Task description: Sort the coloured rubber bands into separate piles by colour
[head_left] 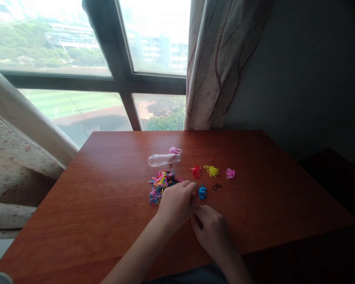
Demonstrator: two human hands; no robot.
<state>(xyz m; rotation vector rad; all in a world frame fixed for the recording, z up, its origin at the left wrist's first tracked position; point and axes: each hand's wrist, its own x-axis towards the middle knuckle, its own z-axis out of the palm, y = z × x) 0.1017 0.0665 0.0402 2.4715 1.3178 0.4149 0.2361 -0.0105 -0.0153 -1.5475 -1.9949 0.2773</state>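
My left hand [178, 200] is closed in a pinch just right of a mixed heap of small colourful rubber bands [158, 185], covering part of it. Close by, my right hand [210, 225] has its fingers curled, with the fingertips near or against the left hand's. What the fingers hold, if anything, is hidden. Beyond the left fingertips lies a small pile of blue rubber bands [202, 192]. Further out are separate piles of red bands [196, 171], yellow bands [212, 171] and pink bands [230, 173], plus a few black bands [217, 187].
A clear plastic bottle [162, 159] lies on its side behind the heap, with a pink loop-shaped piece [175, 150] at its right end. The brown wooden table [91, 205] reaches to a window [121, 79] framed by curtains [219, 59].
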